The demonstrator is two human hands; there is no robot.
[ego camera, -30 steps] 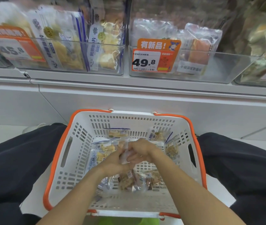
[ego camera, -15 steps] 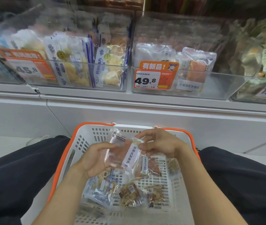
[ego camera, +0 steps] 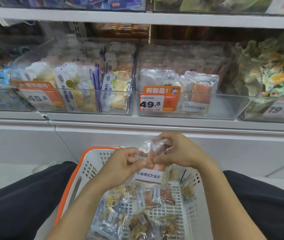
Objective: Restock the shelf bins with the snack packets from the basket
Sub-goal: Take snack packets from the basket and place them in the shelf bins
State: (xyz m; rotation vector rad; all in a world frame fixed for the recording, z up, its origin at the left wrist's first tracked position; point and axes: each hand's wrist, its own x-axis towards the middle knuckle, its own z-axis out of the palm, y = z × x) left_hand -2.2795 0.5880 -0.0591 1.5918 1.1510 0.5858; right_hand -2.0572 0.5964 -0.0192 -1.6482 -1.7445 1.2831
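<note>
Both hands have raised the clear snack packet [ego camera: 152, 158] above the basket [ego camera: 79, 177].
Your left hand [ego camera: 120, 163] and right hand [ego camera: 179, 153] only pinch slippery film; it may drop short of the 49.8 bin [ego camera: 224, 108].

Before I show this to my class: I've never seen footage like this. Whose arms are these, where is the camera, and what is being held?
The camera sits on a person's head, looking forward and down, so the arms are their own. Their left hand and right hand together pinch one clear snack packet with a white label, held above a white basket with an orange rim. More packets lie in the basket, between the person's dark-trousered legs. Ahead is a shelf of clear bins; one bin, tagged 49.8, holds similar packets and has room to spare.
</note>
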